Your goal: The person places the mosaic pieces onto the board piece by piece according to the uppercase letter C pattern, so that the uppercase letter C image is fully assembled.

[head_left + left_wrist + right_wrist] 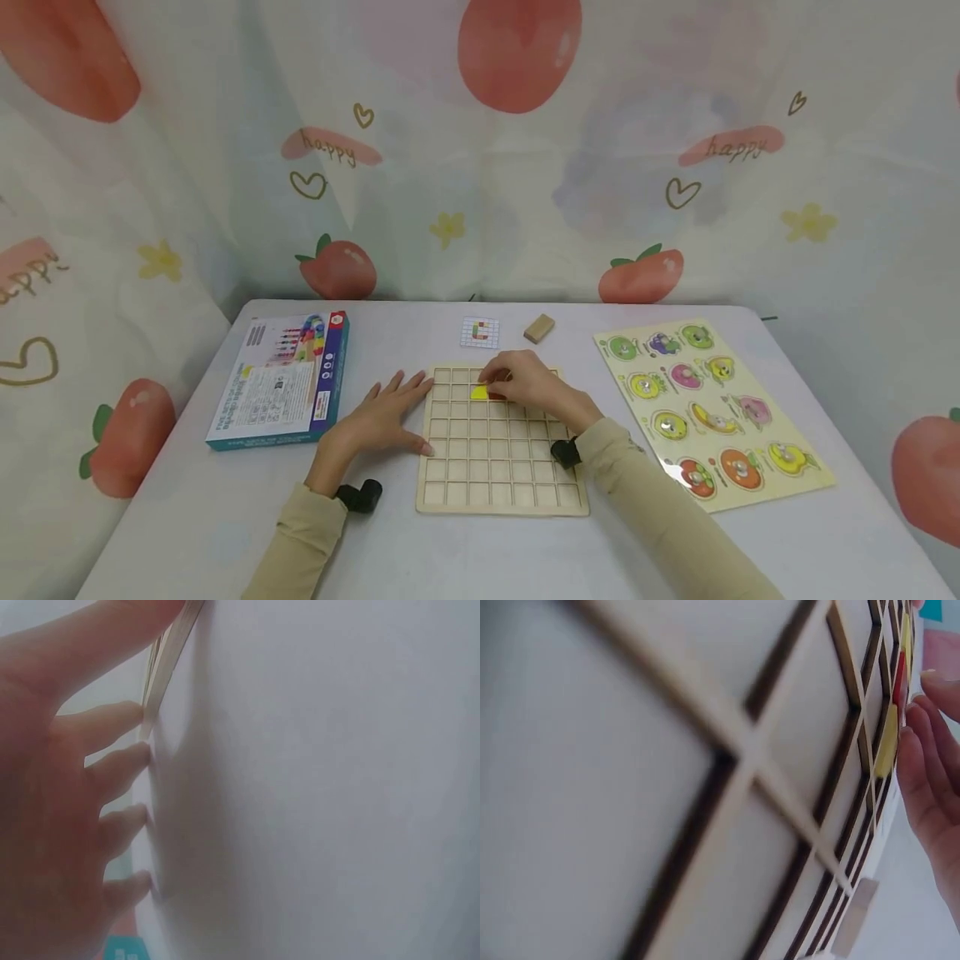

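Observation:
A light wooden grid board [480, 450] lies on the table. My left hand [378, 421] spreads its fingers at the board's left side, with the thumb and a fingertip right at the edge. In the left wrist view, the fingers [124, 769] extend beside the board's rim [169, 667]. My right hand [528, 383] bends over the upper rows, its fingertips close to a yellow tile [478, 392] and a red tile [497, 396]. The right wrist view has the red tile [899, 679] between two yellow ones, beside the fingertips; I cannot tell whether they pinch one.
A small pattern card [480, 332] and a wooden block [539, 328] lie behind the board. To the left is a blue-edged box [277, 383] with a printed sheet on top. A fruit knob puzzle [708, 412] lies right of the board, near the right forearm.

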Tool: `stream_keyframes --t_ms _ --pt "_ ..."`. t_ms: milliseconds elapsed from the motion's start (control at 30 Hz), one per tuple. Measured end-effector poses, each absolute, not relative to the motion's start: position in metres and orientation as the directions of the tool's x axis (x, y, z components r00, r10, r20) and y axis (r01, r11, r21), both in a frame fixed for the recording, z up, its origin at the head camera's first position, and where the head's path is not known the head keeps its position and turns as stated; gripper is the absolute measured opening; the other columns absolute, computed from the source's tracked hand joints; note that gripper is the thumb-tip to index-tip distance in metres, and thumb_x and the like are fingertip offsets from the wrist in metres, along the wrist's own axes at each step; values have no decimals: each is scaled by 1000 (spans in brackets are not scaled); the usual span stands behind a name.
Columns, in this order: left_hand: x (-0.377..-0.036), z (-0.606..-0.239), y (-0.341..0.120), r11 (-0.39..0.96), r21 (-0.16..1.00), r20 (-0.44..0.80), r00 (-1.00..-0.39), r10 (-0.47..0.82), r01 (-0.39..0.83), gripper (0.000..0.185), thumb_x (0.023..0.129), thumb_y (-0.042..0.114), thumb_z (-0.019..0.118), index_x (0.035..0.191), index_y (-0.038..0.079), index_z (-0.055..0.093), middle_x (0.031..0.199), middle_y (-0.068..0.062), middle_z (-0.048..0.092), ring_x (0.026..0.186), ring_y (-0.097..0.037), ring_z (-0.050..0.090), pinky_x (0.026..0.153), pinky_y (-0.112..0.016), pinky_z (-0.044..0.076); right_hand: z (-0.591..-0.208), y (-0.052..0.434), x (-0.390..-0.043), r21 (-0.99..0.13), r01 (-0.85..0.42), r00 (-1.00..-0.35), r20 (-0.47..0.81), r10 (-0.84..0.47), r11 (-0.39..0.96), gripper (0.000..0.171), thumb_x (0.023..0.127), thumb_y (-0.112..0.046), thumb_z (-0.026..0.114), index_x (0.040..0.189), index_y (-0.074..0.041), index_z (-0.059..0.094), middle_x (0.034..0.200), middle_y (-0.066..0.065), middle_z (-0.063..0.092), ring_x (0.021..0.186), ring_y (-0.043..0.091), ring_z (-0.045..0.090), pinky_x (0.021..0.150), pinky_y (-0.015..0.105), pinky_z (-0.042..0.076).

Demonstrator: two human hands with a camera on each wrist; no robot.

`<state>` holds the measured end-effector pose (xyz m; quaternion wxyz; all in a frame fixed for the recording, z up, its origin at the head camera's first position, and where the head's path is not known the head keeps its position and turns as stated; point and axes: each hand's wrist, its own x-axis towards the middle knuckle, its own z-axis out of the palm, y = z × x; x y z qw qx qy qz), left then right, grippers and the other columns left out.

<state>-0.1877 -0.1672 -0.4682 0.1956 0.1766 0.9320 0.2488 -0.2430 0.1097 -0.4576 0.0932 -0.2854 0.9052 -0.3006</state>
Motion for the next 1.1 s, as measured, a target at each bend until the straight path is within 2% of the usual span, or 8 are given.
stream_keyframes --t_ms 200,567,1100 --pt "-187 -466 -169 810 534 -275 -857 437 241 108 79 45 87 164 15 27 173 -8 17 160 -40 2 127 -64 0 -455 125 -237 -615 -429 -843 10 -537 661 15 94 -7 71 107 -9 79 105 3 76 91 16 66 81 31 57" --pt "-188 -466 -168 807 540 -278 -854 440 240 108 79 47 86 164 15 27 173 -8 17 160 -40 1 127 -63 -1 -448 163 -213 -636 -354 -886 -7 -464 686 13 95 -9 72 106 -8 78 94 1 74 82 13 62 76 29 54" --pt "-184 -465 -167 800 550 -260 -861 438 241 108 78 45 88 163 12 30 172 -11 19 160 -42 4 126 -66 1 -449 219 -180 -611 -316 -901 -47 -432 725 13 95 -11 73 106 -10 78 95 -4 73 83 11 60 74 24 54"
